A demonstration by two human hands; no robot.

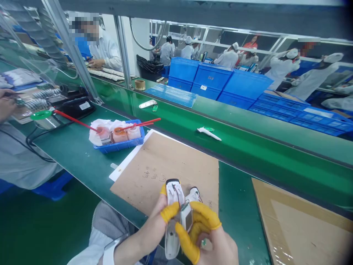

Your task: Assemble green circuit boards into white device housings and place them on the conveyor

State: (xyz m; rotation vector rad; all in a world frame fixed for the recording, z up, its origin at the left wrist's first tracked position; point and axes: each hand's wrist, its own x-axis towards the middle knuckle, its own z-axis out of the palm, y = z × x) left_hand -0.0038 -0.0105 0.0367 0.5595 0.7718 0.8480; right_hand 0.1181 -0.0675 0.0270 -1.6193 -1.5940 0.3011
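Observation:
My left hand (160, 211), with yellow covers on its fingertips, is closed around a long white plastic housing half (172, 247) with a dark rim at its far end. Thin dark wires lie in that half. Between the yellow-covered thumb and fingers of my right hand (211, 233) is a small rectangular display module (187, 217) with a white frame and greyish face. It sits right against the housing. A second white housing piece (194, 195), also dark-tipped and wired, shows just behind my right fingers; its lower part is hidden.
Cardboard (171, 158) lies under my hands, another cardboard sheet (309, 224) at right. A blue tray (118, 146) holds jars with red sticks. White housings with green boards (209, 135) rest on the green conveyor (242, 147). A co-worker's hand (7, 105) is at left.

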